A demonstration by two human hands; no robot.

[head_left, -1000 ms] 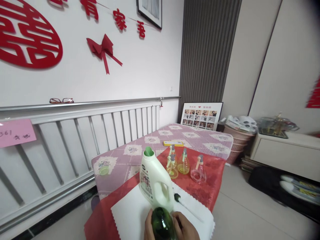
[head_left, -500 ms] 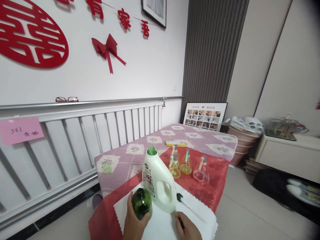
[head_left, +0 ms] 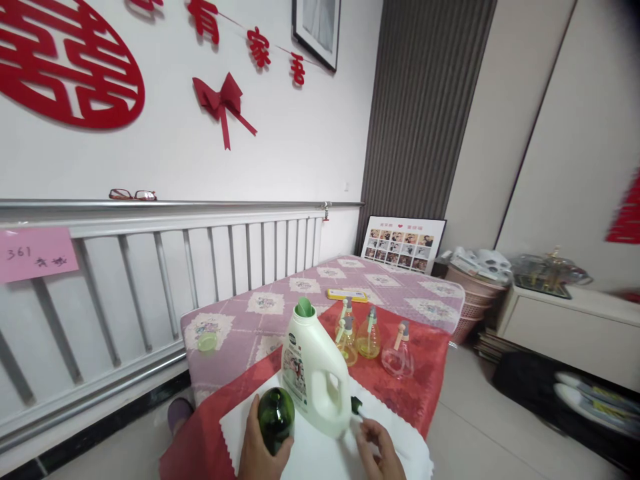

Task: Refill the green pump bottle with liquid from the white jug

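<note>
My left hand (head_left: pixel 261 448) is wrapped round a dark green, rounded, see-through bottle (head_left: pixel 277 415) above the white scalloped mat (head_left: pixel 315 460). Right beside it stands a pale green detergent jug (head_left: pixel 313 373), upright, its green spout uncapped. My right hand (head_left: pixel 380 453) is at the jug's lower right, fingers curled and pinched together. A dark green spray head (head_left: pixel 356 405) with a pale tube lies by those fingertips. The hand covers much of the tube, so whether the fingers grip it is unclear.
Several spray bottles (head_left: pixel 369 340), yellow and pink, stand on the red cloth (head_left: pixel 425 360). A pale green cap (head_left: pixel 207 342) lies at the left of the patterned tablecloth (head_left: pixel 300 287). A yellow-edged box (head_left: pixel 347 295) lies behind. A radiator (head_left: pixel 230 257) runs along the left.
My right hand has moved from the jug's base to the spray head and its tube. My left hand has turned the green bottle slightly. The view has shifted a little.
</note>
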